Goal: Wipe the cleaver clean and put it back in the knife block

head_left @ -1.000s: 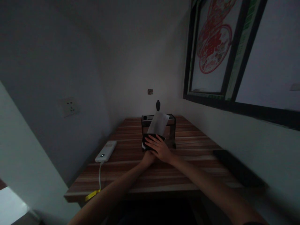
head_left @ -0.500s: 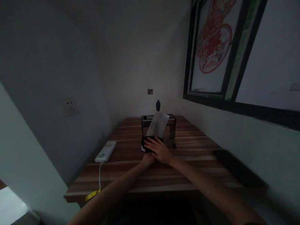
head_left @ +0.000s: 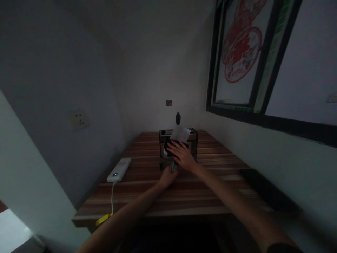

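Observation:
My right hand [head_left: 183, 158] lies with its fingers stretched out over a black pad-like piece [head_left: 166, 147] with a whitish edge. Above that piece a pale flat sheet [head_left: 180, 133] sticks up at a slant. My left hand [head_left: 167, 176] is closed just below, around a small greyish end [head_left: 174, 167] whose kind I cannot make out. Behind both hands stands a black-framed rack [head_left: 195, 144] with a light top. A dark rounded knob or handle [head_left: 178, 118] rises above the sheet; whether the two join is unclear.
A white power bank [head_left: 119, 170] with a white cable and yellow tag [head_left: 103, 219] lies at the left of the striped wooden table [head_left: 139, 196]. At the right edge lies a long dark flat object [head_left: 268, 189]. Walls close in behind and on both sides.
My right hand and the black piece have shifted up and away, covering more of the pale sheet. My left hand has moved slightly forward, and the greyish end now shows in it.

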`<state>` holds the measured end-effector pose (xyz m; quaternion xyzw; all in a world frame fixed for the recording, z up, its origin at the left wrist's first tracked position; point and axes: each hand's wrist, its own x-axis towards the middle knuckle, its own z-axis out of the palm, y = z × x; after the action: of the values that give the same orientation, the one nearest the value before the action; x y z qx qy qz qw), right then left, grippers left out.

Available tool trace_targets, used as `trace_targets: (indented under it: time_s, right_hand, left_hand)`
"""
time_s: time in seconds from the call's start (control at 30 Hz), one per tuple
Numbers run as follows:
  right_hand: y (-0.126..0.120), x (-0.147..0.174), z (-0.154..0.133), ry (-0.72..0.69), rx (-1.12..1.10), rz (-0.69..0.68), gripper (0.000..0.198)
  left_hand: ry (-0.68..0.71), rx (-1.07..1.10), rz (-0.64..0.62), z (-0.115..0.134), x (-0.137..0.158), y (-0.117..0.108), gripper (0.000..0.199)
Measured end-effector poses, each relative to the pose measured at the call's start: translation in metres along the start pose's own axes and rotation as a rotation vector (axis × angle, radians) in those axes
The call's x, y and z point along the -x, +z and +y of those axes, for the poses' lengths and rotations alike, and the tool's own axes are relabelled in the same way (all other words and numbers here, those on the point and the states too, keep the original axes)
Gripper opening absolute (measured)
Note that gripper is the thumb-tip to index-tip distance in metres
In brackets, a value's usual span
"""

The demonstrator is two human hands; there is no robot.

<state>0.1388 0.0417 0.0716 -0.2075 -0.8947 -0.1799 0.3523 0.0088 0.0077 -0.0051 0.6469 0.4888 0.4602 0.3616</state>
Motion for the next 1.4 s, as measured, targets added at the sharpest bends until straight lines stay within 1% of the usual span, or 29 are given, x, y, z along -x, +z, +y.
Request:
trace_targets:
  time_s: [0.23, 0.37, 0.57, 0.9, 1.07, 1.17, 1.3, 1.4]
  right_hand:
    - [-0.012, -0.017, 0.026, 0.044, 0.023, 0.075, 0.042]
    - [-0.019, -0.025, 0.040, 0.077, 0.033, 0.119, 0.042]
    - [-0.028, -0.034, 0.048, 0.113, 0.023, 0.144, 0.040]
    - [-0.028, -0.035, 0.045, 0.135, 0.022, 0.156, 0.039]
    - [-0.026, -0.032, 0.041, 0.132, 0.023, 0.146, 0.041]
    - [-0.021, -0.027, 0.035, 0.126, 0.024, 0.134, 0.043]
    - [-0.012, -0.017, 0.022, 0.094, 0.025, 0.103, 0.044]
    - [-0.006, -0.007, 0.011, 0.057, 0.037, 0.051, 0.043]
  left_hand:
    - [-0.025, -0.047, 0.023, 0.002, 0.001, -0.003, 0.016]
    - [-0.032, -0.028, -0.013, 0.001, 0.002, -0.002, 0.019]
    - [-0.027, -0.074, -0.010, 0.001, 0.003, -0.004, 0.020]
    - [0.015, -0.106, -0.001, -0.002, 0.000, -0.004, 0.019]
    - [-0.002, -0.077, 0.006, -0.003, 0.000, -0.003, 0.020]
    - [-0.017, -0.062, -0.007, -0.003, 0.001, -0.003, 0.020]
    - [0.035, -0.070, -0.007, -0.005, -0.001, -0.003, 0.018]
    - [0.036, -0.067, -0.006, -0.008, -0.004, -0.002, 0.014]
